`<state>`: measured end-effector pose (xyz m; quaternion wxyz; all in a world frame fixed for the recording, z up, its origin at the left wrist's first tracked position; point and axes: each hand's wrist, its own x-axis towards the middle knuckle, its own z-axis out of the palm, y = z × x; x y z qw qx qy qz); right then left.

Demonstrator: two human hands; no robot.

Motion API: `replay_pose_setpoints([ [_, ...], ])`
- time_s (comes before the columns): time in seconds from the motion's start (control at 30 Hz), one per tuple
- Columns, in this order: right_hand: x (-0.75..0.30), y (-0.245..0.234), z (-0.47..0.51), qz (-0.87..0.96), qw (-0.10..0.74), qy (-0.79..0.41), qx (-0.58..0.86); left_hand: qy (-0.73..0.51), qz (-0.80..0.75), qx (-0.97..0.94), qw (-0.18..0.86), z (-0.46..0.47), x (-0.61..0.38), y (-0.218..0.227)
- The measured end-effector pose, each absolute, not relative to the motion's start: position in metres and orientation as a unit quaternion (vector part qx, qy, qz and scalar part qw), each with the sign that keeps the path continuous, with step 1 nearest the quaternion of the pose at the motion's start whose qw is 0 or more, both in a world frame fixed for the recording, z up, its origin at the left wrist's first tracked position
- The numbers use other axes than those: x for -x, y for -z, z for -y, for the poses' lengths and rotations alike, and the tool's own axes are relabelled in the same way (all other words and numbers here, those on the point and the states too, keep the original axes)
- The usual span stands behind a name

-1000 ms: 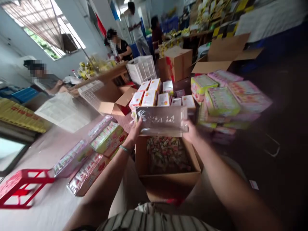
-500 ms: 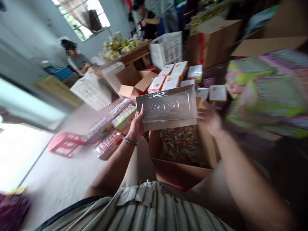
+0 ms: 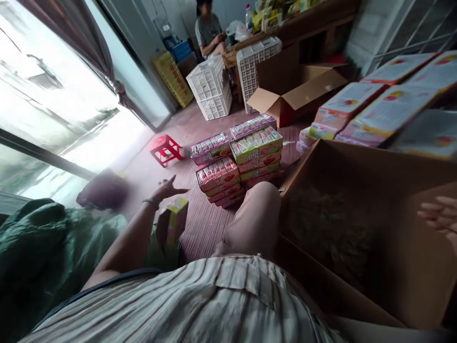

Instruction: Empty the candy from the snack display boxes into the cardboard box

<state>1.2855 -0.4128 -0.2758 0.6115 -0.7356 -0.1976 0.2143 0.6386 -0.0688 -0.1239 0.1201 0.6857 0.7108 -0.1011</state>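
My left hand (image 3: 166, 189) reaches out to my left with fingers spread, hovering just above a small upright yellow-green box (image 3: 175, 220) on the floor; it holds nothing. My right hand (image 3: 440, 216) shows only as fingertips at the right edge, fingers stretched, over the wall of a large open cardboard box (image 3: 360, 166) with blurred sweets inside. A stack of pink and green candy boxes (image 3: 239, 159) stands on the floor beyond my knee (image 3: 255, 216). The clear plastic tray is out of view.
A red stool (image 3: 164, 148) stands near the window. White plastic crates (image 3: 211, 87), an open cardboard box (image 3: 296, 93) and a seated person (image 3: 209, 29) lie farther back. Flat printed boxes (image 3: 378, 107) pile at the right. A green bundle (image 3: 32, 247) lies at my left.
My head has turned left and down. Both hands let go of the clear plastic tray, which has left view. My left hand swung out to the left toward the small box.
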Motion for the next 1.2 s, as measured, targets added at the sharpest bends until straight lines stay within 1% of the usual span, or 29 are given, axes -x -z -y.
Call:
replay_pose_setpoints([
  [0.07, -1.279, 0.276, 0.410, 0.144, 0.605, -0.249, 0.743, 0.085, -0.691, -0.710, 0.109, 0.051, -0.663, 0.158],
  [0.17, -1.261, 0.267, 0.405, 0.097, 0.578, -0.264, 0.766, 0.056, -0.662, -0.742, 0.090, 0.020, -0.703, 0.199],
  [0.27, -1.244, 0.257, 0.402, 0.082, 0.560, -0.281, 0.775, 0.031, -0.663, -0.741, 0.099, -0.002, -0.732, 0.230],
  [0.37, -1.237, 0.251, 0.400, 0.073, 0.556, -0.288, 0.776, 0.009, -0.675, -0.728, 0.118, -0.012, -0.742, 0.251],
  [0.5, -1.238, 0.251, 0.396, 0.085, 0.550, -0.311, 0.770, 0.038, -0.654, -0.749, 0.094, -0.017, -0.735, 0.257],
  [0.6, -1.242, 0.253, 0.391, 0.097, 0.542, -0.326, 0.769, 0.054, -0.628, -0.770, 0.100, -0.020, -0.728, 0.255],
  [0.7, -1.241, 0.250, 0.385, 0.119, 0.542, -0.314, 0.770, 0.064, -0.600, -0.793, 0.087, -0.020, -0.734, 0.256],
  [0.83, -1.227, 0.236, 0.380, 0.120, 0.542, -0.291, 0.779, 0.131, -0.558, -0.819, 0.027, -0.018, -0.755, 0.255],
  [0.9, -1.218, 0.229, 0.380, 0.114, 0.548, -0.275, 0.782, 0.153, -0.564, -0.811, 0.023, -0.015, -0.761, 0.251],
  [0.97, -1.210, 0.222, 0.381, 0.114, 0.561, -0.260, 0.778, 0.130, -0.580, -0.802, 0.053, -0.009, -0.760, 0.245],
  [1.03, -1.205, 0.217, 0.381, 0.117, 0.573, -0.247, 0.773, 0.064, -0.608, -0.784, 0.108, 0.002, -0.755, 0.239],
  [1.13, -1.201, 0.210, 0.382, 0.127, 0.571, -0.234, 0.777, -0.063, -0.638, -0.728, 0.243, 0.027, -0.743, 0.231],
  [1.2, -1.201, 0.209, 0.383, 0.142, 0.562, -0.234, 0.780, -0.117, -0.633, -0.693, 0.325, 0.046, -0.737, 0.224],
])
